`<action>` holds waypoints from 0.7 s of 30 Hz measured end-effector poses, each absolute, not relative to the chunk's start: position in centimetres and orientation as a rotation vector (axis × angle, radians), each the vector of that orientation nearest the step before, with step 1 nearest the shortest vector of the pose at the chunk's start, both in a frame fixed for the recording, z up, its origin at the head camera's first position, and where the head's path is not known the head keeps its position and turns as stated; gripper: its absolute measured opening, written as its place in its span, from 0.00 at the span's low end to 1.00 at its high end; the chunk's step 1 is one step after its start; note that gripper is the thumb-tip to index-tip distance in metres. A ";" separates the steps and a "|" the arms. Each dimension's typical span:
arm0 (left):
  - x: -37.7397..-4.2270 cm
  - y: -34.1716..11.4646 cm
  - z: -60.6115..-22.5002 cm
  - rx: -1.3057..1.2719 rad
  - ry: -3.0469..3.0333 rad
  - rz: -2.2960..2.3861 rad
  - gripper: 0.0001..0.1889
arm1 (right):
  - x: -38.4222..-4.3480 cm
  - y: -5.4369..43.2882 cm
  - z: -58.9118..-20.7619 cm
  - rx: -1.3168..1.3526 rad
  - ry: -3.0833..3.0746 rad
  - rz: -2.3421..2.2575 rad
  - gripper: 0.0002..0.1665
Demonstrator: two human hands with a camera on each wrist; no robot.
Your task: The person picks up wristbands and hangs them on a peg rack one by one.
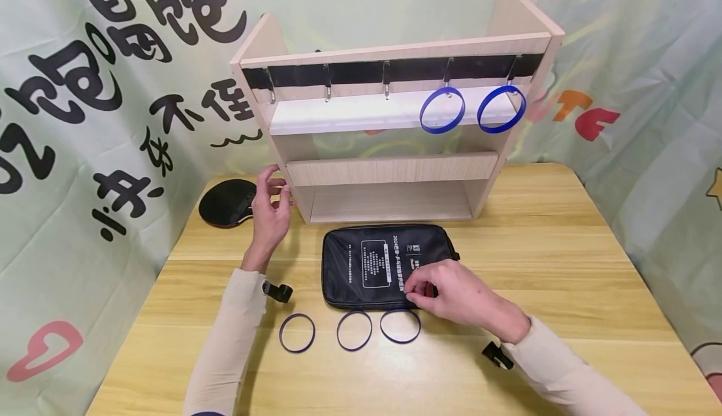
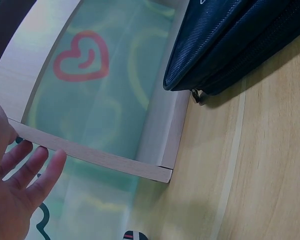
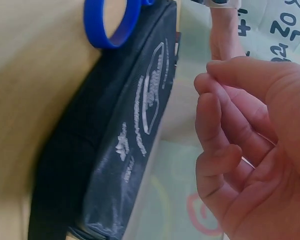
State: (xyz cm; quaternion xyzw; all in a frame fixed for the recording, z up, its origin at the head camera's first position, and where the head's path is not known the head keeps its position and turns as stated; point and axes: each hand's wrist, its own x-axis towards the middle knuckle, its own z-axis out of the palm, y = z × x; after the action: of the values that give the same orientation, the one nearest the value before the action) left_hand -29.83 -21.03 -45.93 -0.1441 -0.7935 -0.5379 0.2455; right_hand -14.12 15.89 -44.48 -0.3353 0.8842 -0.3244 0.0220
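Note:
My left hand [image 1: 272, 212] is at the left side panel of a small wooden shelf rack [image 1: 395, 171], its fingers loosely spread against the panel's edge. In the left wrist view, its fingertips [image 2: 57, 162] lie along the panel. My right hand [image 1: 451, 291] hovers over the lower right of a black zip case [image 1: 361, 265], fingers loosely bent, with nothing visible between them. Three blue wristbands lie on the table before the case: a left one [image 1: 297, 333], a middle one [image 1: 354, 331] and a right one [image 1: 400, 326], which is nearest my right hand.
Two blue wristbands, one [image 1: 442, 110] beside another [image 1: 501, 109], hang from hooks on the rack's black strip [image 1: 355, 72]. Other hooks [image 1: 328, 84] stand to their left. A black table tennis paddle [image 1: 227, 203] lies left of the rack. Printed curtains [image 1: 113, 153] surround the wooden table [image 1: 564, 265].

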 end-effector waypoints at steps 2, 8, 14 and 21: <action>-29.9 -21.1 -46.0 -0.393 -2.166 -1.462 0.24 | -14.0 15.9 -44.8 -1.032 2.736 -1.001 0.05; -29.9 -21.0 -46.0 -0.385 -2.163 -1.447 0.25 | -13.5 15.9 -45.6 -1.021 2.728 -0.995 0.05; -29.8 -20.8 -46.1 -0.373 -2.150 -1.448 0.26 | -12.9 15.9 -46.4 -1.009 2.682 -1.014 0.07; -30.0 -21.0 -46.0 -0.394 -2.142 -1.475 0.24 | -12.1 15.8 -47.3 -0.943 2.652 -1.008 0.06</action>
State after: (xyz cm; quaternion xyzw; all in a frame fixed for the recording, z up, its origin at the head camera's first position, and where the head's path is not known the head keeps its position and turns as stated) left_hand -30.00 -20.97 -45.99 -0.1450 -0.7880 -0.5424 0.2527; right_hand -12.13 15.77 -47.29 -0.3145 0.8845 -0.3361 0.0761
